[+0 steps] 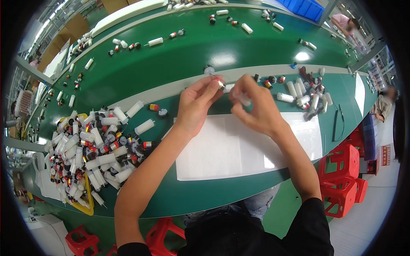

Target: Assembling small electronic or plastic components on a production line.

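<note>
My left hand is closed in a pinch on a small cylinder with a red and gold band. Close by on the right, my right hand has its fingers curled around a whitish translucent plastic piece; motion blurs it, so its exact shape is unclear. Just beyond the left fingertips sits a greyish round cap. A white tube lies behind the gap between my hands. Beneath both hands, a white sheet lies on the green table.
At left, a yellow tray overflows with white tubes and small banded cylinders. More white tubes and black caps lie at right, near eyeglasses. A green conveyor belt carries scattered parts beyond a pale rail. Red stools stand at right.
</note>
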A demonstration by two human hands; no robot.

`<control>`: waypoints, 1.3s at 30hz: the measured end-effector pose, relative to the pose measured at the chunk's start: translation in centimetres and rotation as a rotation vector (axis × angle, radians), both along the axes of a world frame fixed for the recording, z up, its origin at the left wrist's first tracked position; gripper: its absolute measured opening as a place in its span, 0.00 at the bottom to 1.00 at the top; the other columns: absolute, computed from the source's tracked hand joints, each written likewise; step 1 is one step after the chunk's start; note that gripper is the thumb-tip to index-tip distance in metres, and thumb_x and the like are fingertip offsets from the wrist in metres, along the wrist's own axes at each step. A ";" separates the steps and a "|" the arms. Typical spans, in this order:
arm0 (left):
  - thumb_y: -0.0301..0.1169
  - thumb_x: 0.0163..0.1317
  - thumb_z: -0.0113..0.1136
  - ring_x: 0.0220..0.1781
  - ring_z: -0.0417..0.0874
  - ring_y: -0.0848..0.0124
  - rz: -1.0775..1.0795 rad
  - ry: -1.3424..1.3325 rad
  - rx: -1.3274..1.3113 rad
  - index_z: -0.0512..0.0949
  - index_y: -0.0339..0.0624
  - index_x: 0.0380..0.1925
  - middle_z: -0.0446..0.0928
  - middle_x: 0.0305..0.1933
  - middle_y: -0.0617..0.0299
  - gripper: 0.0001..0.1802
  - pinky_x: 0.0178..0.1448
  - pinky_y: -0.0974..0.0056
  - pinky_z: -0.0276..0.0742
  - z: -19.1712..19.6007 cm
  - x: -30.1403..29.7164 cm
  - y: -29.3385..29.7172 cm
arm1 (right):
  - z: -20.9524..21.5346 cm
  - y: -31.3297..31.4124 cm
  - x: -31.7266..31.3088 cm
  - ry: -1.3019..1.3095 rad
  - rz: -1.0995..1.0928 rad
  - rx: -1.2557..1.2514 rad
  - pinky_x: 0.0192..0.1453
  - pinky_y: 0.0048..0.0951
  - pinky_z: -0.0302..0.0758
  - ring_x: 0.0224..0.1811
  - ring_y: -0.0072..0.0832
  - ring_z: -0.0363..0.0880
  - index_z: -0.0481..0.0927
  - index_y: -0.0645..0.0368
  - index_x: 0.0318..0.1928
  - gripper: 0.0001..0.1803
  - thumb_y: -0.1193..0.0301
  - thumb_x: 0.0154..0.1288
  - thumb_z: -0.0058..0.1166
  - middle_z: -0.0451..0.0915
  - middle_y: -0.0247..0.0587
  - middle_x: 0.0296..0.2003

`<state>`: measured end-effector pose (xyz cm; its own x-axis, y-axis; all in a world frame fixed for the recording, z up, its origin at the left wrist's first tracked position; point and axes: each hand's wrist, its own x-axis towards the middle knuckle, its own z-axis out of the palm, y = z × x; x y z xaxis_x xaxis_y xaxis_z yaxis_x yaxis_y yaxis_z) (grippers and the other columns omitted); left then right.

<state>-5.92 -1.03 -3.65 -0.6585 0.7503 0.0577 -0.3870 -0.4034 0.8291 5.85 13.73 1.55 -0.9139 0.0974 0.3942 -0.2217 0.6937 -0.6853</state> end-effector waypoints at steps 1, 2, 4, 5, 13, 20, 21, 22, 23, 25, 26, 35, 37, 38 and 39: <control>0.35 0.72 0.57 0.55 0.78 0.73 -0.001 -0.005 -0.004 0.78 0.39 0.57 0.80 0.54 0.61 0.17 0.66 0.63 0.71 0.2 0.2 0.1 | -0.2 0.0 0.0 0.037 -0.073 -0.039 0.42 0.36 0.76 0.35 0.43 0.81 0.66 0.64 0.43 0.16 0.79 0.57 0.57 0.79 0.48 0.34; 0.34 0.72 0.58 0.55 0.78 0.73 0.016 -0.007 -0.025 0.78 0.38 0.57 0.80 0.55 0.60 0.17 0.66 0.63 0.72 0.6 0.4 0.1 | -0.2 -0.2 -0.1 0.032 -0.074 -0.042 0.42 0.36 0.76 0.35 0.43 0.81 0.66 0.64 0.43 0.16 0.79 0.57 0.57 0.79 0.48 0.34; 0.33 0.72 0.58 0.56 0.78 0.73 0.033 -0.012 -0.050 0.78 0.37 0.57 0.80 0.55 0.59 0.18 0.66 0.63 0.72 0.6 0.6 0.2 | -0.2 -0.6 -0.3 0.111 -0.184 -0.139 0.45 0.32 0.77 0.35 0.36 0.82 0.68 0.65 0.45 0.14 0.78 0.61 0.57 0.80 0.47 0.35; 0.32 0.71 0.60 0.55 0.80 0.72 0.058 0.012 -0.044 0.78 0.36 0.57 0.81 0.54 0.57 0.18 0.64 0.64 0.75 0.5 0.6 0.2 | -0.3 -0.6 -0.3 0.065 -0.205 -0.132 0.47 0.30 0.78 0.35 0.33 0.82 0.71 0.65 0.47 0.14 0.77 0.63 0.57 0.81 0.47 0.34; 0.29 0.69 0.62 0.53 0.83 0.71 0.109 0.082 -0.051 0.79 0.32 0.55 0.82 0.53 0.55 0.17 0.61 0.65 0.80 0.6 0.9 0.2 | -1.7 -1.4 -0.8 0.150 -0.234 -0.297 0.51 0.26 0.78 0.38 0.26 0.83 0.77 0.66 0.44 0.09 0.76 0.65 0.58 0.83 0.42 0.36; 0.29 0.73 0.56 0.58 0.80 0.71 0.073 -0.143 -0.014 0.75 0.32 0.60 0.80 0.56 0.57 0.19 0.69 0.66 0.73 0.5 1.6 0.2 | -2.3 -1.8 -1.0 0.136 -0.227 -0.391 0.52 0.24 0.76 0.42 0.24 0.83 0.79 0.65 0.42 0.07 0.77 0.66 0.59 0.83 0.41 0.38; 0.29 0.73 0.55 0.58 0.79 0.71 0.063 -0.168 -0.002 0.74 0.31 0.60 0.80 0.56 0.57 0.19 0.70 0.66 0.72 0.6 1.8 0.3 | -2.2 -1.7 -0.9 0.135 -0.223 -0.392 0.52 0.24 0.76 0.42 0.24 0.83 0.79 0.65 0.42 0.07 0.77 0.66 0.59 0.83 0.41 0.38; 0.29 0.73 0.55 0.58 0.79 0.71 0.067 -0.169 -0.002 0.74 0.31 0.60 0.80 0.56 0.57 0.19 0.70 0.66 0.72 0.7 1.9 0.3 | -2.1 -1.5 -0.9 0.172 -0.214 -0.246 0.51 0.25 0.77 0.41 0.26 0.83 0.80 0.65 0.42 0.07 0.78 0.64 0.59 0.83 0.41 0.37; 0.30 0.73 0.55 0.59 0.78 0.71 0.070 -0.113 -0.008 0.74 0.31 0.61 0.80 0.56 0.56 0.20 0.70 0.65 0.72 0.7 1.9 0.2 | -2.1 -1.5 -0.8 0.209 -0.205 -0.100 0.50 0.26 0.77 0.40 0.28 0.84 0.80 0.64 0.41 0.07 0.78 0.63 0.60 0.84 0.42 0.37; 0.30 0.73 0.55 0.60 0.78 0.70 0.070 -0.061 -0.015 0.73 0.31 0.62 0.79 0.56 0.55 0.21 0.70 0.64 0.72 0.6 1.8 0.2 | -1.9 -1.5 -0.8 0.219 -0.200 -0.072 0.49 0.27 0.78 0.39 0.30 0.84 0.80 0.64 0.41 0.07 0.80 0.62 0.61 0.83 0.42 0.37; 0.30 0.72 0.57 0.58 0.79 0.70 0.057 -0.019 0.004 0.74 0.31 0.61 0.80 0.56 0.54 0.21 0.68 0.65 0.73 0.6 1.6 0.2 | -1.8 -1.5 -0.8 0.232 -0.196 -0.045 0.48 0.27 0.78 0.39 0.31 0.84 0.81 0.64 0.40 0.07 0.81 0.60 0.62 0.83 0.43 0.37; 0.33 0.69 0.62 0.52 0.83 0.70 0.104 0.066 0.021 0.78 0.29 0.55 0.83 0.51 0.52 0.20 0.63 0.65 0.78 0.8 1.3 0.3 | -1.7 -1.6 -0.6 0.193 -0.156 -0.153 0.44 0.28 0.80 0.38 0.30 0.86 0.80 0.64 0.40 0.07 0.82 0.60 0.62 0.83 0.43 0.35; 0.33 0.69 0.62 0.52 0.83 0.70 0.096 0.048 0.036 0.79 0.30 0.54 0.83 0.50 0.52 0.20 0.61 0.65 0.79 0.8 1.3 0.3 | -1.7 -1.5 -0.3 0.177 -0.157 -0.193 0.45 0.29 0.80 0.39 0.32 0.85 0.80 0.64 0.41 0.08 0.81 0.61 0.62 0.83 0.45 0.36; 0.33 0.68 0.63 0.51 0.83 0.71 0.107 0.016 0.024 0.80 0.30 0.53 0.83 0.49 0.53 0.19 0.60 0.65 0.80 0.8 1.4 0.4 | -1.7 -1.4 -0.2 0.160 -0.158 -0.230 0.47 0.30 0.79 0.41 0.34 0.85 0.79 0.64 0.42 0.09 0.80 0.61 0.61 0.83 0.46 0.37; 0.32 0.68 0.64 0.50 0.84 0.71 0.114 -0.018 0.011 0.81 0.30 0.52 0.84 0.48 0.53 0.18 0.59 0.65 0.80 0.8 1.5 0.4 | -1.4 -1.5 -0.2 0.157 -0.166 -0.229 0.47 0.30 0.79 0.41 0.34 0.85 0.79 0.64 0.42 0.09 0.80 0.61 0.61 0.83 0.46 0.37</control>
<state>-4.39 -0.60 -2.90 -0.7405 0.6699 0.0529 -0.3530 -0.4548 0.8176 5.68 12.25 0.12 -0.8080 0.3424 0.4795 -0.2338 0.5607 -0.7943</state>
